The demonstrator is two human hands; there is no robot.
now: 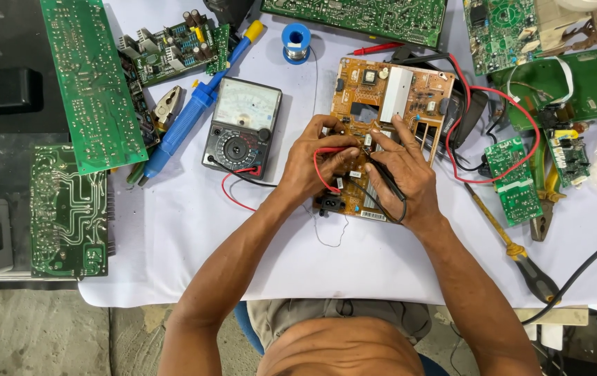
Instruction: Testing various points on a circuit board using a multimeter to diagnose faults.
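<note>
An orange-brown circuit board [410, 90] lies on the white table cover, with a white heat-sink plate on it. My left hand [312, 163] rests on the board's left part and pinches the red test probe, its red wire [232, 188] looping back to the grey analog multimeter [241, 127] on the left. My right hand [403, 170] grips the black test probe, tip pressed down on the board near the middle, black lead running under the palm. Both probe tips meet close together between my fingers.
Several green circuit boards [90, 83] lie around the edges. A blue desoldering pump [194, 111] lies left of the meter, a solder spool [296, 38] behind it. A small green board [513, 181], a screwdriver [521, 254] and pliers lie at right.
</note>
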